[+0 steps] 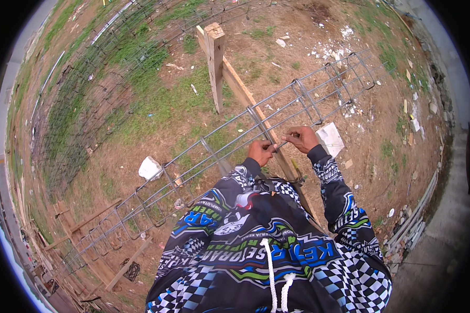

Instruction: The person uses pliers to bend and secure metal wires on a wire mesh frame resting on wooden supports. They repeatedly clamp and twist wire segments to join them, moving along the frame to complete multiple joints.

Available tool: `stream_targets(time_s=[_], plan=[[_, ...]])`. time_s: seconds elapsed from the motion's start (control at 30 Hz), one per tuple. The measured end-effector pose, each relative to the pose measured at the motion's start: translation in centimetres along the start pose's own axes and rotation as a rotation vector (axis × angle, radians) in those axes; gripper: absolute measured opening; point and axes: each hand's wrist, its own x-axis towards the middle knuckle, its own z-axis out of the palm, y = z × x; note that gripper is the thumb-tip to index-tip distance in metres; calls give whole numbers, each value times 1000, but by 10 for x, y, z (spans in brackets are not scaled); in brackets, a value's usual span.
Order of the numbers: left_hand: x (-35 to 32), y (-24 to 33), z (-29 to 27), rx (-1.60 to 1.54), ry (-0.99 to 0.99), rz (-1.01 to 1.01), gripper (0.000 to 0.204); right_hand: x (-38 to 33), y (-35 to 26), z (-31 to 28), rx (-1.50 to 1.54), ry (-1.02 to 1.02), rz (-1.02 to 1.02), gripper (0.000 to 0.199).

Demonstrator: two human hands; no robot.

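Observation:
A long steel rebar cage point(222, 136) runs slantwise from the lower left to the upper right, with square stirrups around its bars. It rests across a wooden beam point(239, 89). My left hand point(261, 152) is closed at the cage's near side, its fingertips pinched together beside the beam. Close by on the right, my right hand point(302, 140) pinches too, with thumb and forefinger pressed together. Between both sets of fingertips runs a short, thin dark wire point(281, 145). Its ends are hidden by my fingers.
An upright wooden post point(214, 62) stands at the beam's far end. More rebar mesh point(83, 109) lies over grass on the left. A white block point(330, 140) sits right of my hands, a white lump point(150, 168) left. Wooden supports point(128, 266) stand lower left; pipes point(415, 214) lie right.

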Motion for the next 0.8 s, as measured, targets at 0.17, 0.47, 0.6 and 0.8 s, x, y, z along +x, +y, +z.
stream_targets(time_s=[0.17, 0.47, 0.6, 0.8], plan=[[1, -7, 4, -43, 9, 46, 25, 12, -7, 22, -228, 255, -154, 31], [-5, 15, 4, -183, 73, -80, 29, 22, -18, 17, -320, 204, -103, 32], [-5, 29, 1, -213, 58, -111, 29, 28, -18, 6, -499, 172, -263, 38], [-4, 33, -7, -309, -27, -110, 26, 53, -31, -11, -633, -424, -12, 33]])
